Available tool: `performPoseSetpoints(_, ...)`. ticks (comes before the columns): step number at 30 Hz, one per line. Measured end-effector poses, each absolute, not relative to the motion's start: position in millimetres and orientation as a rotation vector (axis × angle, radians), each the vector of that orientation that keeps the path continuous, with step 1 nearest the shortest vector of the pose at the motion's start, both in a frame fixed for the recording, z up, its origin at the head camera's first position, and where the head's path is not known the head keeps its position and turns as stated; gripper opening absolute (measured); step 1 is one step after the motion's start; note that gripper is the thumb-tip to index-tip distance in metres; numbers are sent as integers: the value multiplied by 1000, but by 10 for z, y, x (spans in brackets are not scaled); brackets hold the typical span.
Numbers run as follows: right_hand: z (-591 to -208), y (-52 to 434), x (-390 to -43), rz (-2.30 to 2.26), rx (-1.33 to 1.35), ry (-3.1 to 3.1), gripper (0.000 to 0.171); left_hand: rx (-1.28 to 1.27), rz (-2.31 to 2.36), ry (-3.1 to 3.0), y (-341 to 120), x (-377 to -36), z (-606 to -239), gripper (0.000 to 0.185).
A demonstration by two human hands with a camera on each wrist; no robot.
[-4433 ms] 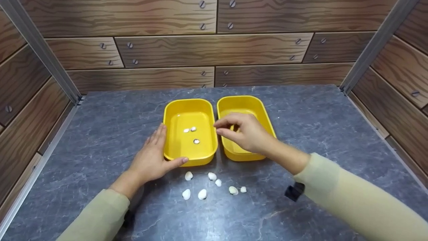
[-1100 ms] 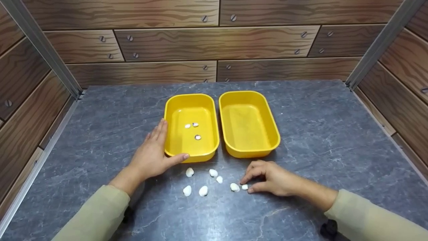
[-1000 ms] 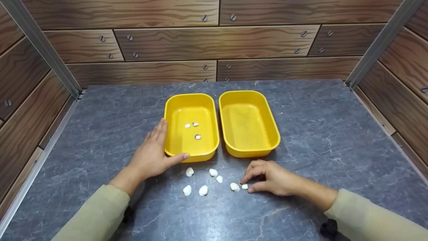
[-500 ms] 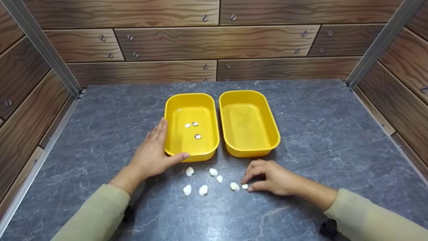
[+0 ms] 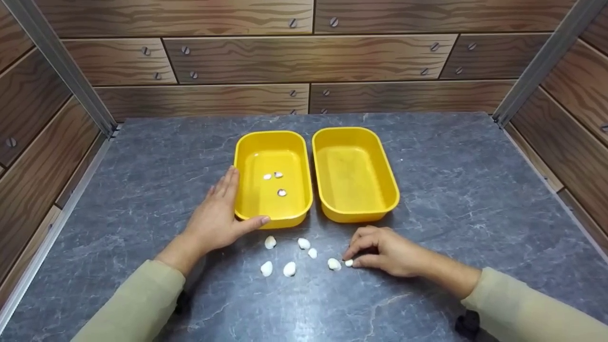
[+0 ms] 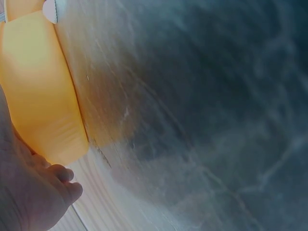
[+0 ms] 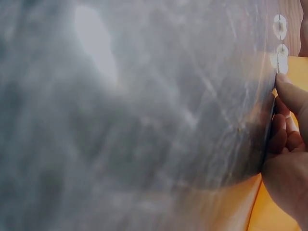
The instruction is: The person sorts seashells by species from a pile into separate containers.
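Note:
My left hand (image 5: 212,219) rests against the left yellow tray (image 5: 273,221), its straight fingers along the outer left wall and the thumb at the front rim. Inside that tray lie three small shells, one of them a dark-edged shell (image 5: 282,192). With thumb and forefinger my right hand (image 5: 387,251) pinches a small white seashell (image 5: 349,262) at the tabletop. Just left of it sits a larger white seashell (image 5: 334,264). The right wrist view shows the right hand (image 7: 288,144) at its edge, with white shells (image 7: 280,26) beyond the fingertips.
A second yellow tray (image 5: 354,216) stands close beside the first, with no shells visible in it. Several other white shells (image 5: 289,269) lie on the grey marbled tabletop (image 5: 451,190) in front of the trays. Wood-patterned walls (image 5: 237,59) enclose the back and sides.
From above the right tray, my right hand has come down to the small seashell at the right end of the loose shells. Lately it barely moves; the shell shifts slightly. My left hand stays put.

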State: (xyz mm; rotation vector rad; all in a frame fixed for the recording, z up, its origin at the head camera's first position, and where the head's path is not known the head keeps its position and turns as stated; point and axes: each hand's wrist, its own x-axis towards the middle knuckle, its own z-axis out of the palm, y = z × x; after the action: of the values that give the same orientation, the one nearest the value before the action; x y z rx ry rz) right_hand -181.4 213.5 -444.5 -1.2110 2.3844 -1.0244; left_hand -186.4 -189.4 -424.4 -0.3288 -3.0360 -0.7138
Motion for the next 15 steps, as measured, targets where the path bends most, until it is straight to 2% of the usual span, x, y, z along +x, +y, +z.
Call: performPoseSetpoints(15, -4436, 2147, -1809, -1019, -1231, 2380, 19, -322, -719, -3049, -1885, -1863, -4233, 130)
